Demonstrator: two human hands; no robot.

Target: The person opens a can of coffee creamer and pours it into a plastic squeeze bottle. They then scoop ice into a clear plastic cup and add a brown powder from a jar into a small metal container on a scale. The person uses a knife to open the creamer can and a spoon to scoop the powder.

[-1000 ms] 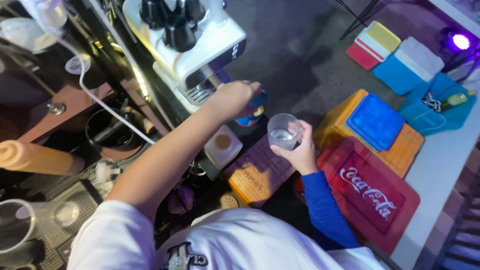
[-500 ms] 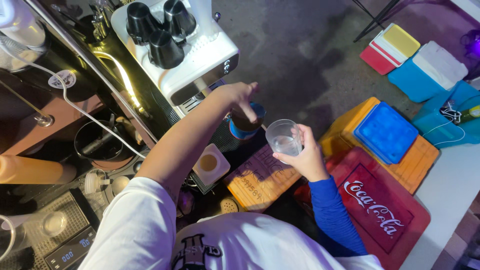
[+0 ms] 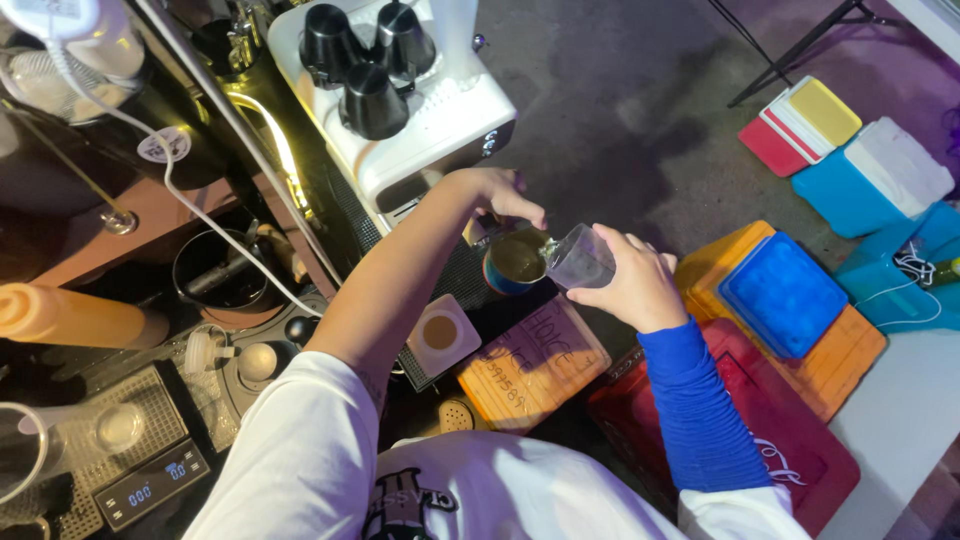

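My left hand (image 3: pixel 500 193) grips a blue cup (image 3: pixel 514 262) of brownish liquid just below the front of a white coffee machine (image 3: pixel 420 110). My right hand (image 3: pixel 630 285), on a blue-sleeved arm, holds a clear plastic cup (image 3: pixel 580 258) tipped on its side, its mouth against the blue cup's rim. Both cups hang above a dark drip tray.
Three black cups (image 3: pixel 365 55) stand upside down on the machine. A wooden board (image 3: pixel 535 365) and a small white square cup (image 3: pixel 440 333) lie below the hands. A digital scale (image 3: pixel 140 455) sits at the lower left. Coloured cooler boxes (image 3: pixel 785 300) crowd the floor on the right.
The clear cup has tipped from upright onto its side against the blue cup. My left hand has brought the blue cup out from under the machine toward it.
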